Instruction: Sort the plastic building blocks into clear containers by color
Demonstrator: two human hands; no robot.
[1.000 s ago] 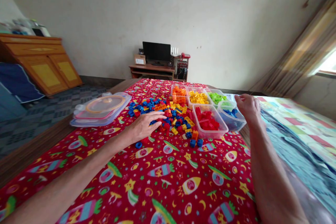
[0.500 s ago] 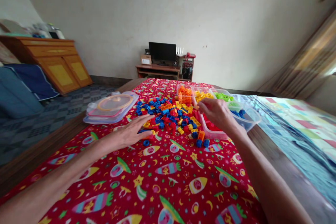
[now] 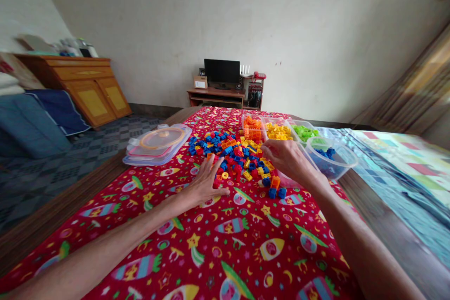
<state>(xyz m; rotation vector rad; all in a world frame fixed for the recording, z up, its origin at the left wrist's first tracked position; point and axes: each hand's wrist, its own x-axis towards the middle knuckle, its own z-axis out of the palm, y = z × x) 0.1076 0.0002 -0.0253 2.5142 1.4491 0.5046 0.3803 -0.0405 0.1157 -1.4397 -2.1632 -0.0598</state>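
Note:
A heap of toy building bricks (image 3: 242, 152), blue, red, yellow and orange, lies on the red patterned cloth (image 3: 246, 243). My left hand (image 3: 206, 183) is at the heap's near left edge, its fingers apart and holding nothing I can see. Close to its fingertips is a small yellow ring-shaped piece (image 3: 225, 175). Above the heap's right side, my right hand (image 3: 288, 157) has its fingers curled down and together; whatever is between them is hidden. It partly covers a clear tub of red bricks. In front of it stands an orange brick (image 3: 275, 182) with blue pieces.
Clear containers along the right hold orange bricks (image 3: 253, 124), yellow bricks (image 3: 278, 131), green bricks (image 3: 305, 133) and blue bricks (image 3: 325, 153). Stacked lids (image 3: 158, 144) lie on the left. A bed (image 3: 393, 168) adjoins the table's right side. A monitor (image 3: 222, 71) stands beyond.
My left hand has moved right and slightly nearer, with its fingers spread wider. My right hand has shifted from the container's edge down towards the heap. The view has turned slightly left.

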